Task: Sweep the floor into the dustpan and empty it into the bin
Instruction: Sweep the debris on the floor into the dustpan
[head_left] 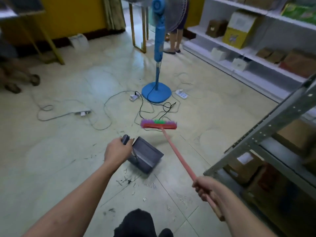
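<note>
A dark trouser leg (136, 223) fills the bottom of the view above the pale tiled floor (51, 168). The left hand (118, 152) is closed around the handle of the dark dustpan (147, 153), which sits tilted near scattered dark debris (125, 181). The right hand (205, 188) grips the pink handle of the broom (159, 124), its head blurred near black cables beside the blue fan (156, 93). Metal shelving (256, 137) stands at the right.

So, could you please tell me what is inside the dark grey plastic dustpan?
The dark grey plastic dustpan shows only its ribbed inner floor, with no debris visible. The left hand covers its near corner by the handle. Scraps lie on the pale tiled floor.
</note>
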